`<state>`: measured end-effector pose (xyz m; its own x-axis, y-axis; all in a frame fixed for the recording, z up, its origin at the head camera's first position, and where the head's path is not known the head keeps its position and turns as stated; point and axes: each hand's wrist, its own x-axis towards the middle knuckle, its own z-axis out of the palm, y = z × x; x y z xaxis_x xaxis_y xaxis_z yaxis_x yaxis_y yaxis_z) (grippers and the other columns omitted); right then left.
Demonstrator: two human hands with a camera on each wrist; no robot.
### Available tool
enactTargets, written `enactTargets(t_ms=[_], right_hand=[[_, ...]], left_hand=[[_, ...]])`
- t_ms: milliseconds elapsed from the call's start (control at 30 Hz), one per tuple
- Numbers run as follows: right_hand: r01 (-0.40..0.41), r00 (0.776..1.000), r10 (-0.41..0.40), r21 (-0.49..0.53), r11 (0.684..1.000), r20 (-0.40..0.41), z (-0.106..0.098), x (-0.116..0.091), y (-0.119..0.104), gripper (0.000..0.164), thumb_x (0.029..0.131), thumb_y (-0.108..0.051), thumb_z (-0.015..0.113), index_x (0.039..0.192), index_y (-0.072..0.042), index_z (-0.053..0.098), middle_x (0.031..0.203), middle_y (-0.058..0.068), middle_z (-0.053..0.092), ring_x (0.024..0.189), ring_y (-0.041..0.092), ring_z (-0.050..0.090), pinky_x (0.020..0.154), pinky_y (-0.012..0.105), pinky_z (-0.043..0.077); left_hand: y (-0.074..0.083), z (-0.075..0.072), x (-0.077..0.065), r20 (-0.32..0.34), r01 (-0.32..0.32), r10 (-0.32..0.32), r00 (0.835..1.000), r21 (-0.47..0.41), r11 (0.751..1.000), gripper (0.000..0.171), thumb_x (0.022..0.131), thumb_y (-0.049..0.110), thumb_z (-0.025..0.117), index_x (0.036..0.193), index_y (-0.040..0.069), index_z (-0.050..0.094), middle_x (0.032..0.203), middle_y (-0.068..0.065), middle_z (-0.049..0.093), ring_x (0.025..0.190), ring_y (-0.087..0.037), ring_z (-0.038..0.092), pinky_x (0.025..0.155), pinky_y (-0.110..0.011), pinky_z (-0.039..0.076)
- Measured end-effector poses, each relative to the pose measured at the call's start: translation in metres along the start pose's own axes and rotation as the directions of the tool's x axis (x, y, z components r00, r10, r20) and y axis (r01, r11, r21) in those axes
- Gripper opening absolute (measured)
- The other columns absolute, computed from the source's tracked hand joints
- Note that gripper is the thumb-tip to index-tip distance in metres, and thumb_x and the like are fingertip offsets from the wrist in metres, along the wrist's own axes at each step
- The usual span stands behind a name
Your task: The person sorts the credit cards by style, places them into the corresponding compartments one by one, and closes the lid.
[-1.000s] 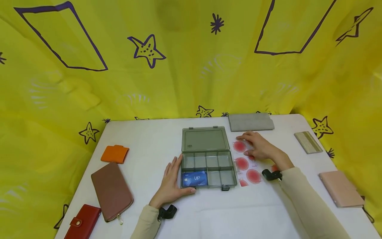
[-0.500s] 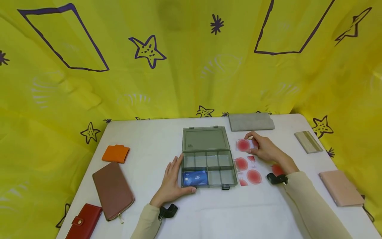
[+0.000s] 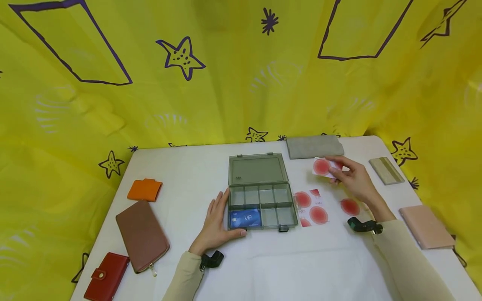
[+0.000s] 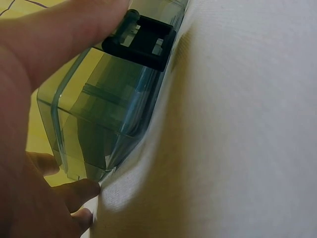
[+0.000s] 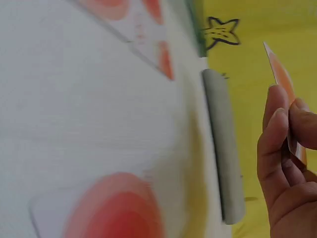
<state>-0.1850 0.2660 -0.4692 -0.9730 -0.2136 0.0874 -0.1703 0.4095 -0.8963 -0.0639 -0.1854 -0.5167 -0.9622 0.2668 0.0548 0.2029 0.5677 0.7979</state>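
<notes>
Visibly thin, red-spotted card point(image 3: 321, 167) and translucent, compartmented box point(image 3: 277, 207).

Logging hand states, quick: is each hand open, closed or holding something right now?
Left hand: open, resting against the tinted compartment box.
Right hand: closed, pinching a red-and-white card.

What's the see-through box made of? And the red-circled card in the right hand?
The box looks like hard, shiny plastic: light glints on its clear green walls. The card seems smooth paper or plastic, its edge thin; I can't tell which.
</notes>
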Motion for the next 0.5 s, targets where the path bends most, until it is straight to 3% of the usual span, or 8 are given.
enactTargets(t_ms=[133,300,400,500], right_hand=[[0.028,0.999,-0.032,0.149,0.988,0.02,-0.019,-0.004,-0.009,0.053,0.103,0.002,0.064,0.154,-0.004,0.051,0.122,-0.004,0.058,0.079,0.009,0.073,0.077,0.014,0.061],[0.057,0.99,-0.097,0.346,0.937,0.101,-0.03,-0.012,-0.027,0.062,0.099,0.016,0.062,0.157,-0.003,0.049,0.133,-0.001,0.058,0.089,0.01,0.073,0.085,0.017,0.062],[0.076,0.964,-0.172,0.411,0.908,0.201,-0.022,-0.02,-0.035,0.069,0.096,0.022,0.059,0.159,0.001,0.043,0.141,-0.001,0.057,0.098,0.011,0.075,0.088,0.02,0.062],[0.071,0.929,-0.206,0.399,0.914,0.308,-0.001,-0.03,-0.039,0.074,0.093,0.024,0.061,0.161,0.004,0.038,0.15,-0.006,0.054,0.109,0.009,0.073,0.091,0.022,0.062]], left_hand=[[-0.001,-0.001,-0.001,-0.007,0.01,-0.01,1.0,0.004,1.0,0.132,0.073,0.046,0.095,0.173,0.018,0.013,0.177,-0.016,0.022,0.165,-0.043,0.009,0.131,-0.069,0.008],[-0.003,-0.001,-0.001,-0.009,0.013,-0.013,1.0,0.004,1.0,0.132,0.074,0.048,0.095,0.173,0.018,0.013,0.177,-0.016,0.022,0.165,-0.042,0.008,0.131,-0.067,0.006],[-0.004,-0.001,0.001,-0.008,-0.003,0.003,1.0,-0.001,1.0,0.132,0.074,0.046,0.095,0.172,0.016,0.013,0.177,-0.016,0.022,0.165,-0.043,0.009,0.131,-0.068,0.006],[-0.004,0.0,0.003,-0.005,-0.02,0.02,1.0,0.002,1.0,0.131,0.075,0.045,0.095,0.172,0.015,0.013,0.176,-0.016,0.023,0.165,-0.043,0.01,0.131,-0.067,0.007]])
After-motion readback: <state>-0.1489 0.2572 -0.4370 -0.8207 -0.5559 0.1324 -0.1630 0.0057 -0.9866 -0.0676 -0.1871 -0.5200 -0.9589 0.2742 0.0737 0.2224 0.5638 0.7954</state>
